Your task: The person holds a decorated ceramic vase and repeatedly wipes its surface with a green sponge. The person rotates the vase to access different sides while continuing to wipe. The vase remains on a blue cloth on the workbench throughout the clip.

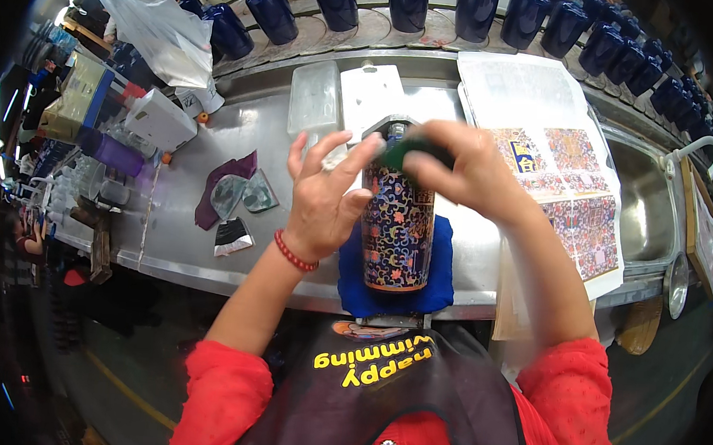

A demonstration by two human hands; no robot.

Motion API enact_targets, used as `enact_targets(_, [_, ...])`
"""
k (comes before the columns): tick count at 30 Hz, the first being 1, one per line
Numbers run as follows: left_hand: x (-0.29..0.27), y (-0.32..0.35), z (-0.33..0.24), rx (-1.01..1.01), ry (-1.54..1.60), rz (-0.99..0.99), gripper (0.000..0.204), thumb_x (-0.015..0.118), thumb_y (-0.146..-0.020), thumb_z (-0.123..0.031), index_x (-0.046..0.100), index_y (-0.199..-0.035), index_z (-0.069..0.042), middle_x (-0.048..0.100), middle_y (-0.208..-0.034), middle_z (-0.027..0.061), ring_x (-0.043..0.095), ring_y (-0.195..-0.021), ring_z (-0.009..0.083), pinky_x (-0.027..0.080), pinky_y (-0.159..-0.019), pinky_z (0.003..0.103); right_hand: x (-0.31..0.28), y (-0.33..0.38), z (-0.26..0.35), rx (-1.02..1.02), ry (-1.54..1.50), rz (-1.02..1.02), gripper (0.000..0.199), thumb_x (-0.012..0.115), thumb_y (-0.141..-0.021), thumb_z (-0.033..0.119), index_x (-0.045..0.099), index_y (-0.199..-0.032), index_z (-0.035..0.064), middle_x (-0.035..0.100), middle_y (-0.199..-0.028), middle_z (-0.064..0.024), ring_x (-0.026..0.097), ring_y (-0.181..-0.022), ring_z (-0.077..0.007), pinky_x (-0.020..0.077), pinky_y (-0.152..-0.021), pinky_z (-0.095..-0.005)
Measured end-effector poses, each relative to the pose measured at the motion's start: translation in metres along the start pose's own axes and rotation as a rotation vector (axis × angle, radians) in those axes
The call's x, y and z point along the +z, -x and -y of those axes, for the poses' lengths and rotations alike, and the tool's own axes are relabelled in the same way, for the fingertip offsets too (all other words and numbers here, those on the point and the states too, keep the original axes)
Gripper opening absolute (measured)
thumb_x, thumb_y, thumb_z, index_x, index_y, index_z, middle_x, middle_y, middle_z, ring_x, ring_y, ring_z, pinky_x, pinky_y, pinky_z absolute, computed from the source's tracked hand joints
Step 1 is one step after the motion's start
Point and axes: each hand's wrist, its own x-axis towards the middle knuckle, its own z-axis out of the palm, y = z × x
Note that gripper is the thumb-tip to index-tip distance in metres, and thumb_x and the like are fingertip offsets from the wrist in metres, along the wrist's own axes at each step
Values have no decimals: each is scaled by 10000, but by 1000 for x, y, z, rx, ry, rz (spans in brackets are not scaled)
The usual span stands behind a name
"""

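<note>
A dark blue bottle (397,234) with a colourful floral pattern lies in front of me, its narrow neck pointing away. Under its lower part is a folded blue cloth (443,270). My right hand (469,168) is closed around a dark green flat piece (396,152), held over the bottle's shoulder; its exact kind is unclear and the hand is slightly blurred. On the other side, my left hand (326,186) has its fingers spread, the fingertips close to the green piece and the bottle's upper left. Whether they touch is hard to tell.
Patterned decal sheets (579,230) lie at the right beside a metal sink (643,201). A clear plastic box (315,96) stands behind my left hand, and purple scraps (218,188) lie left. Several blue bottles (409,3) line the conveyor behind. A plastic bag (159,27) hangs at the back left.
</note>
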Motion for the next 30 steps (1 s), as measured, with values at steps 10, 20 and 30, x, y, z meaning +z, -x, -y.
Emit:
enact_targets(10, [-9,104,-73,-243,95,14,652,738,-878,-449,590,-1373,-51,626,-1330,183,481,-1295,385,191,-1182,583,9,24,6,-68,-216,118,71,690,-810,111,653,-862,142,571,-789,-45,611,-750,-230,432,-685,-392])
enact_targets(20, [6,87,-89,-135,-104,54,698,890,-715,-295,455,-1230,-117,537,-1289,199,490,-1245,423,143,-1167,643,-1,22,2,3,-223,123,221,758,-827,81,715,-1044,86,599,-824,-88,622,-723,-263,497,-678,-384])
enact_targets(30, [12,74,-81,-96,-258,17,921,925,-672,-492,453,-1325,-47,613,-1277,127,632,-1151,319,50,-1191,673,0,39,-4,157,-451,170,263,762,-843,66,714,-1101,58,704,-954,-69,672,-807,-242,549,-708,-312])
